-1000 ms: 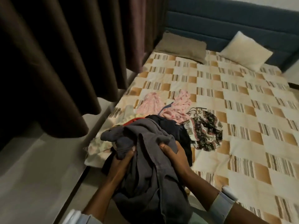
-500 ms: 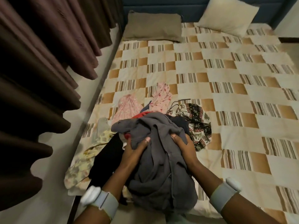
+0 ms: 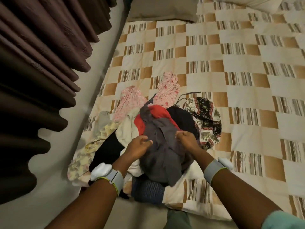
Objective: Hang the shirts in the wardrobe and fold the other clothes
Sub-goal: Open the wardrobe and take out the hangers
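Observation:
A grey button shirt [image 3: 162, 146] lies on top of a heap of clothes at the near left corner of the bed. My left hand [image 3: 137, 147] pinches its left side and my right hand [image 3: 186, 139] grips its right side, both with curled fingers. Under the shirt lie a red garment [image 3: 158, 112], a black one [image 3: 181, 117], a cream one [image 3: 127, 128] and a dark blue one [image 3: 148, 190]. Pink patterned clothes [image 3: 168, 90] and an elephant-print piece [image 3: 206, 116] lie just beyond.
The bed's checked cover [image 3: 247, 80] spreads wide to the right and far side. Brown curtains [image 3: 33, 80] hang at the left, above a pale floor strip [image 3: 92, 100]. A grey-brown pillow [image 3: 165, 9] and a white pillow [image 3: 244, 2] lie at the head.
The view has tipped down and closer to the heap. The grey shirt has dropped lower onto the pile, uncovering the red garment, and both hands have shifted to pinch its upper part.

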Demonstrator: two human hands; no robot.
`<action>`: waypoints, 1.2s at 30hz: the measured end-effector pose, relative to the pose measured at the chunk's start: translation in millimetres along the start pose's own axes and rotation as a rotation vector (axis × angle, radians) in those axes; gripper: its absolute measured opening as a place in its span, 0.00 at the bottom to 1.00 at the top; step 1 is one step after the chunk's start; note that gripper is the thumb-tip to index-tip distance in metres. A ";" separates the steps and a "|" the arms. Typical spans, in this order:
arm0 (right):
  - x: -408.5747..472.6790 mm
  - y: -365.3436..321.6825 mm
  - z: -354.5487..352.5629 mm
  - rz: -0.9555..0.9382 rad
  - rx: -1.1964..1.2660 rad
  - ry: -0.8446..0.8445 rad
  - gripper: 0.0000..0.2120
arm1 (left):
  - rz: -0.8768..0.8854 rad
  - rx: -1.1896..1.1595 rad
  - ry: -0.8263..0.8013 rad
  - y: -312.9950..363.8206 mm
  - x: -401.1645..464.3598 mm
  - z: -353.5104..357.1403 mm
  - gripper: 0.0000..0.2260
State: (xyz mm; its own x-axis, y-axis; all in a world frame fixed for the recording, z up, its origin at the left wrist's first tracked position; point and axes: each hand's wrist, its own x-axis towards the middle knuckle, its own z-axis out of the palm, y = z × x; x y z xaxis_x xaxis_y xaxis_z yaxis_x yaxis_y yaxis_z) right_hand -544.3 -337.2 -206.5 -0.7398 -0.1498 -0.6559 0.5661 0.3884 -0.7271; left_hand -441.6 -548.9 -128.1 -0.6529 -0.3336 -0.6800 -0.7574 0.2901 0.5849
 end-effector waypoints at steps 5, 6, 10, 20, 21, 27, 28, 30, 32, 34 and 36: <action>-18.6 -0.2 26.5 0.036 0.036 -0.125 0.08 | -0.041 -0.074 0.002 -49.3 -42.7 -8.4 0.07; -24.3 -1.0 36.7 0.032 0.014 -0.151 0.10 | -0.048 -0.112 0.029 -62.8 -55.1 -14.8 0.06; -48.7 -13.2 78.8 -0.037 -0.059 -0.279 0.09 | -0.089 -0.237 0.124 -105.7 -97.7 -35.9 0.05; -192.5 -46.5 248.8 -0.339 -0.313 -0.847 0.09 | -0.031 -0.421 0.620 -214.9 -263.8 -95.2 0.09; -219.8 -44.7 267.9 -0.380 -0.376 -0.934 0.08 | -0.036 -0.434 0.714 -232.2 -293.6 -103.0 0.09; -415.5 -44.1 394.9 -0.626 -0.593 -1.401 0.15 | -0.245 -0.235 1.369 -357.0 -506.2 -146.1 0.11; -448.6 -43.9 409.6 -0.688 -0.625 -1.459 0.14 | -0.298 -0.160 1.484 -370.6 -537.4 -146.3 0.09; -521.0 -37.7 444.5 -0.816 -0.689 -1.586 0.11 | -0.454 -0.068 1.723 -389.2 -601.6 -139.6 0.13; -578.5 -28.6 473.1 -0.927 -0.705 -1.708 0.13 | -0.568 -0.002 1.898 -392.9 -647.4 -131.7 0.16; -627.8 -22.0 504.8 -0.999 -0.734 -1.820 0.15 | -0.634 0.041 1.998 -394.7 -677.7 -131.6 0.14; -693.9 -0.9 529.9 -1.048 -0.760 -1.962 0.15 | -0.723 0.074 2.098 -401.7 -709.9 -111.6 0.13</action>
State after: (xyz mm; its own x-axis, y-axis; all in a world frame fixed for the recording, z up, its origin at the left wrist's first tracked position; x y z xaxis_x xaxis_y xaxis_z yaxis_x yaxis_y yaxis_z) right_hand 161.2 -715.4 142.1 0.7742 -0.6289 0.0710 -0.1541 -0.2962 -0.9426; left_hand 325.9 -528.7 169.0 0.5504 -0.5502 0.6280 -0.8304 -0.2826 0.4801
